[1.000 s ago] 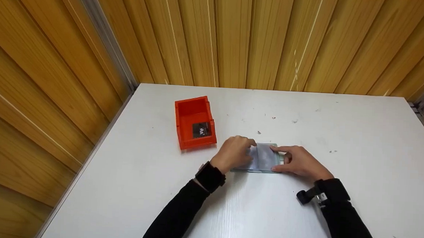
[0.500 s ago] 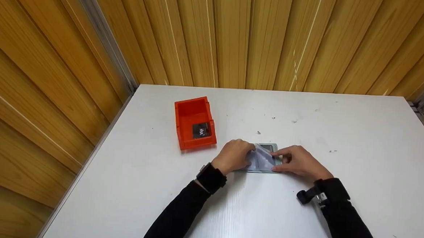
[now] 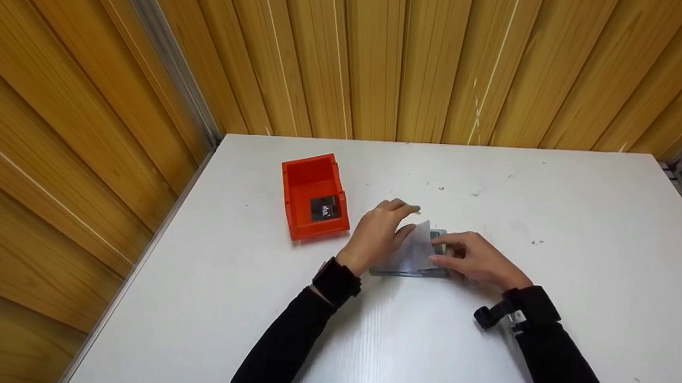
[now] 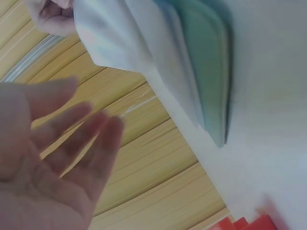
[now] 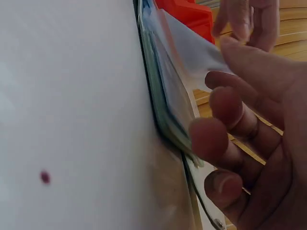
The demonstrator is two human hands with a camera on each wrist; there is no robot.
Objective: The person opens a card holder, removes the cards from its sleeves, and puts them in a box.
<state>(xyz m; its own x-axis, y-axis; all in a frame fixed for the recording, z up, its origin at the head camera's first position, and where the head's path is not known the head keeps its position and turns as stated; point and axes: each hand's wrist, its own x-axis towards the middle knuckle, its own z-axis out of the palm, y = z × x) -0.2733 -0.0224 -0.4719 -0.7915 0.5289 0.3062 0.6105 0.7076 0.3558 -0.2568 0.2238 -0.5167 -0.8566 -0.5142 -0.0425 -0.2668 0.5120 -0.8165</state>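
A small card holder [image 3: 401,273] with a green cover [image 4: 206,62] lies spread on the white table. One of its clear plastic sleeves [image 3: 423,245] stands raised, with a dark-printed page showing beneath at the right. My right hand [image 3: 480,260] pinches the edge of that sleeve between thumb and index finger, as the right wrist view shows up close; its other fingers are loosely bent beside the pages. Over the holder's left side hovers my left hand [image 3: 374,234]. Its fingers are spread and hold nothing, apart from the sleeve in the left wrist view.
Beyond my left hand stands a red plastic bin [image 3: 304,172], with a black card [image 3: 324,208] in it bearing light lettering. Wood-patterned panels [image 3: 377,59] rise along the table's back and left. The white table [image 3: 578,239] carries a few small dark marks.
The sleeve, flat a second ago, has been lifted by my right hand and tilted up leftward. My left hand has come off the holder, moved slightly away from me and spread its fingers.
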